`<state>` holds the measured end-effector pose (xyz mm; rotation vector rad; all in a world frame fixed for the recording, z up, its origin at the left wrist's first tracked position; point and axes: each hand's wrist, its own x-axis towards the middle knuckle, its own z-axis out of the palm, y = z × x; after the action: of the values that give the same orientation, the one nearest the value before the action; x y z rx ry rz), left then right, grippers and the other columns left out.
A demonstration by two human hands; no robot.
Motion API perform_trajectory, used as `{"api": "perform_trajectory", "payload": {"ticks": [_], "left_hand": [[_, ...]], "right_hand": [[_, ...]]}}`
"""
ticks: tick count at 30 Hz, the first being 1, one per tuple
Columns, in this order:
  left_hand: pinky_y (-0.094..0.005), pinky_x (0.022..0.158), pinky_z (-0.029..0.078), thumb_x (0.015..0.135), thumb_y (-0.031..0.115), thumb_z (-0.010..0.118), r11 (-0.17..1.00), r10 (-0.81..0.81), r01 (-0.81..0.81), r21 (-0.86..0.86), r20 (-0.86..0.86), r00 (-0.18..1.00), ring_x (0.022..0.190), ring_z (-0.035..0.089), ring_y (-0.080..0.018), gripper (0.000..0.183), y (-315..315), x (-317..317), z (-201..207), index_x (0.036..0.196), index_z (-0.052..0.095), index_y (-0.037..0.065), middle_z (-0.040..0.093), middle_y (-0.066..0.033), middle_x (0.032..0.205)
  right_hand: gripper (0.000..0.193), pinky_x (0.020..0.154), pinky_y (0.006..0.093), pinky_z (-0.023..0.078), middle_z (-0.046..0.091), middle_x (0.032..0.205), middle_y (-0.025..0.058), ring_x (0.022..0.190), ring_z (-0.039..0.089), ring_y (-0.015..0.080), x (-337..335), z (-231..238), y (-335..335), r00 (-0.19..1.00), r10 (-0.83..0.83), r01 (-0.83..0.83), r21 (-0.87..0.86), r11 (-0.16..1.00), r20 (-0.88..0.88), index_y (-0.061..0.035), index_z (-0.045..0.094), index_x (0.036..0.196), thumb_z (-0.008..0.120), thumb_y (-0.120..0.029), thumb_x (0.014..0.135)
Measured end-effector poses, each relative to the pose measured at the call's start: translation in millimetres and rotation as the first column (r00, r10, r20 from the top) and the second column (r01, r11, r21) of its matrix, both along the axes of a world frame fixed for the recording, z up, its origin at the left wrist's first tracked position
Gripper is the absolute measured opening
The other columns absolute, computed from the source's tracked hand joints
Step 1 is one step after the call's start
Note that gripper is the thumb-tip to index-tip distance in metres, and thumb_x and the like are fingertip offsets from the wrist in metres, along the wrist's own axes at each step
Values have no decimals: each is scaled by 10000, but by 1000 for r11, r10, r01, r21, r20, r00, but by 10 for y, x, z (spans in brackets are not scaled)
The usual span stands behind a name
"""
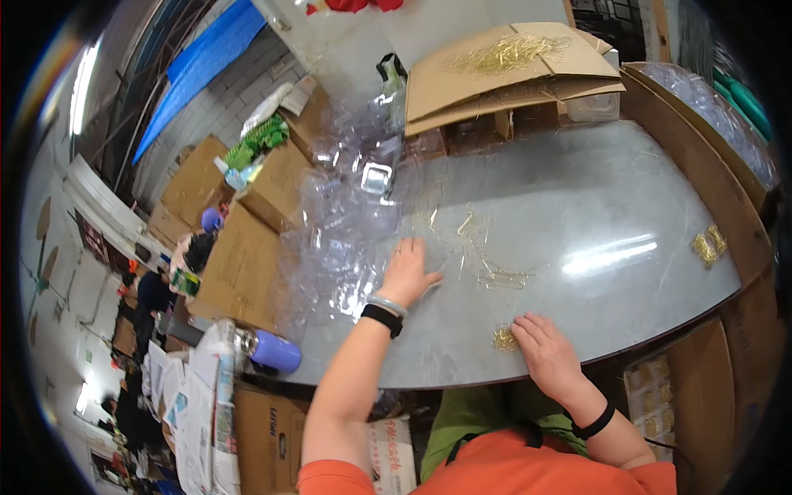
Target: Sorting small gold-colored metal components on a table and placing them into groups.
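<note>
My left hand (406, 274) lies low over the grey table with its fingers stretched and the thumb apart. It is at the right edge of a heap of clear plastic packs (351, 206), and no held thing shows in it. Near the front edge, my right hand (548, 356) rests flat, fingers side by side, its fingertips against a small bundle of thin gold wire-like pieces (503, 338). Loose gold pieces (505, 277) are strewn between and beyond my hands. Whether my right fingertips touch or only border the bundle is hard to tell.
Flattened cardboard (495, 70) bearing a gold pile sits at the back. Gold bundles (709, 245) lie at the right, by a cardboard wall (701, 148). A purple flask (275, 351) and cardboard boxes (239, 264) stand left. A box of packed gold bundles (650, 396) is below right.
</note>
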<state>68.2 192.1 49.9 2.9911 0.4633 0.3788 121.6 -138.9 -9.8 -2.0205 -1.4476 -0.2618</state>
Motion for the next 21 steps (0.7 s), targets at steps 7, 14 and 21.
{"api": "perform_trajectory", "payload": {"ticks": [7,14,21], "left_hand": [[-434,1007,512,864,467,769,966,-31,-82,-243,-426,904,1197,588,-422,926,202,396,85,1541,371,-24,487,-307,1432],[-496,936,582,1081,372,485,-250,78,-132,-959,-156,985,1225,570,-517,691,-116,151,353,1643,167,127,217,-257,1643],[-617,955,543,1067,415,456,-654,191,138,-744,14,982,1259,512,-578,537,-168,-423,-47,1482,352,91,300,-256,1540]], "right_hand": [[349,1073,453,480,654,1282,155,1238,597,351,19,-36,-18,1000,-10,12,96,995,-20,10,642,1213,588,-20,869],[351,1073,438,477,649,1270,162,1233,591,345,-13,-11,-50,999,-42,44,88,995,-16,20,636,1208,584,-18,863],[362,1066,428,479,632,1282,166,1242,575,346,-30,-17,-14,998,-57,56,63,996,18,24,622,1216,583,-22,860]]}}
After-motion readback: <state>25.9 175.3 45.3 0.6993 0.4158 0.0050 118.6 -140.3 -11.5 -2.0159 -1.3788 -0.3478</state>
